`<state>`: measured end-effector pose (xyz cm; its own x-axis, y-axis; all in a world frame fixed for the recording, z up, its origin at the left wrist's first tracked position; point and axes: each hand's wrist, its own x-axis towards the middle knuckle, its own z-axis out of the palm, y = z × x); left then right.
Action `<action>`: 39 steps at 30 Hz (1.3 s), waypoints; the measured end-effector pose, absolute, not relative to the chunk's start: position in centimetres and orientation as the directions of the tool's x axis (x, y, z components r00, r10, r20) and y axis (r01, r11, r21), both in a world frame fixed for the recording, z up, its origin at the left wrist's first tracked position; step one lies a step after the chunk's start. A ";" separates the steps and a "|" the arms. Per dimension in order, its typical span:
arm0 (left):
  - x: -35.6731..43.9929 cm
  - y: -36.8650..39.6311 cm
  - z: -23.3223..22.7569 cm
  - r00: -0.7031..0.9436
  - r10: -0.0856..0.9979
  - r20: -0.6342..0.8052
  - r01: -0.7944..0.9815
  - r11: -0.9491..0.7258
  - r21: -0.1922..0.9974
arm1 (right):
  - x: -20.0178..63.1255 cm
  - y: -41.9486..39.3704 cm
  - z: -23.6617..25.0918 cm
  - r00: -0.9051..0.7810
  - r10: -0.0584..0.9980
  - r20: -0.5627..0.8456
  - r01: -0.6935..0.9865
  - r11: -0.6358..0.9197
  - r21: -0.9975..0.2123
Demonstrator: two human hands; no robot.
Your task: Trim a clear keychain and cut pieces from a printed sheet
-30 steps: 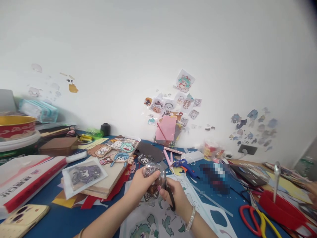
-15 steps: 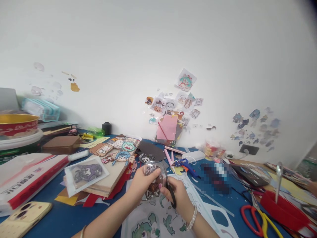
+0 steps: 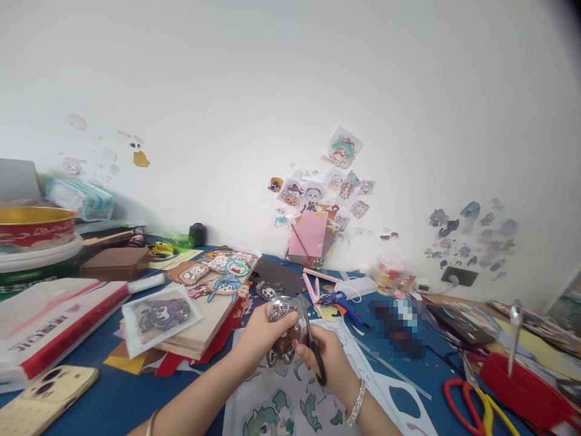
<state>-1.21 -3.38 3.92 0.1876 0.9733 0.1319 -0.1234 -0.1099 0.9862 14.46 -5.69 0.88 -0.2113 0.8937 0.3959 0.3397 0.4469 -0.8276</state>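
Between the thumb and fingers of my left hand (image 3: 259,332) is a glossy, clear-film cartoon cutout (image 3: 280,352) with dark brown and black figures. My right hand (image 3: 334,357) is closed around dark-handled scissors (image 3: 320,369), whose blades point up along the film's right edge. The right fingertips are close to that edge; whether they touch it I cannot tell. Under both hands lies a printed sheet (image 3: 272,393) with green cartoon drawings. Just beyond the film, a black-and-white cartoon cutout (image 3: 269,290) rests on dark paper.
Red-and-yellow-handled scissors (image 3: 467,396) lie at the right beside a red container (image 3: 521,381). Blue-handled pliers (image 3: 340,300) lie beyond my right hand. At left are a packaged cutout (image 3: 163,315) on a board stack, a phone (image 3: 54,396) and a white-and-red pack (image 3: 59,327).
The whole view has shifted slightly, so everything sits a little further right. Both hands keep nearly the same hold on the film and scissors.
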 end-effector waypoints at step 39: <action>-0.5 -4.5 4.2 0.578 0.812 0.081 -0.218 0.058 0.974 | 16.2 -3.4 2.3 0.321 0.920 0.223 -0.163 0.286 -0.944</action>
